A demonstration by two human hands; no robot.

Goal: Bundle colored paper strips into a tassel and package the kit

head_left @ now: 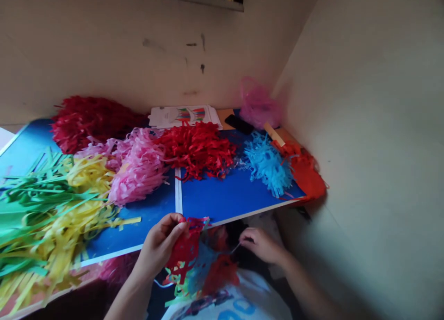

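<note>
Pinched between the thumb and fingers of my left hand is a piece of red fringed tissue paper, just in front of the table edge. Below it hang blue fringed paper and orange fringed paper, with pale green strips lower down over my lap. My right hand is closed on a thin, light strand that slants down toward the coloured paper. Whether this is a thread or a needle, I cannot tell. The strand's lower end is lost among the blurred strips.
A blue table bears heaps of cut paper strips: dark red, pink, red, light blue, orange, yellow and green. Behind are a phone, a printed box and a pink bag.
</note>
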